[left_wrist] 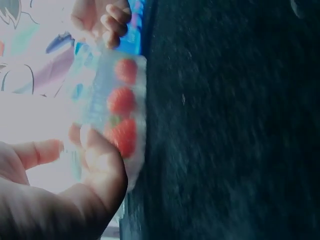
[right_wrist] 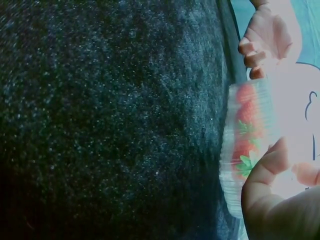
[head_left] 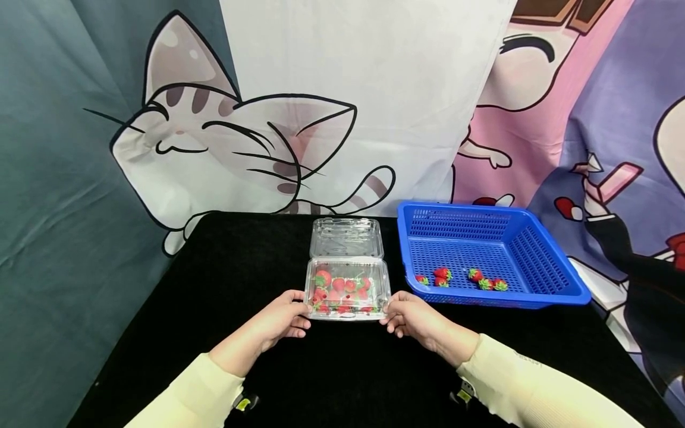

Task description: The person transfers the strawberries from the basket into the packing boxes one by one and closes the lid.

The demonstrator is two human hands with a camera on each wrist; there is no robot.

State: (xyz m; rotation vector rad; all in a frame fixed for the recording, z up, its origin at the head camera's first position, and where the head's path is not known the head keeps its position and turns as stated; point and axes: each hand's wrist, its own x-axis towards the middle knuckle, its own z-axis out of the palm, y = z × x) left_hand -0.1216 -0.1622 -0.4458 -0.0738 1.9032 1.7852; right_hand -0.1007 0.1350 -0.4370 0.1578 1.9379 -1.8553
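Note:
A clear plastic clamshell box [head_left: 348, 264] lies unfolded on the black cloth, its lid [head_left: 346, 238] laid back at the far side. Red strawberries [head_left: 338, 285] fill the near half. My left hand [head_left: 286, 315] holds that half at its near left corner, thumb and fingers at the rim. At the opposite near corner, my right hand [head_left: 414, 318] grips the rim the same way. Both wrist views show strawberries through the clear side wall, with thumb and fingers around the box's edge.
A blue plastic basket [head_left: 495, 297] stands to the right of the box, with several loose strawberries [head_left: 484, 280] along its near side. Black cloth [head_left: 342, 374] covers the table. A printed curtain [head_left: 417, 71] hangs behind the table.

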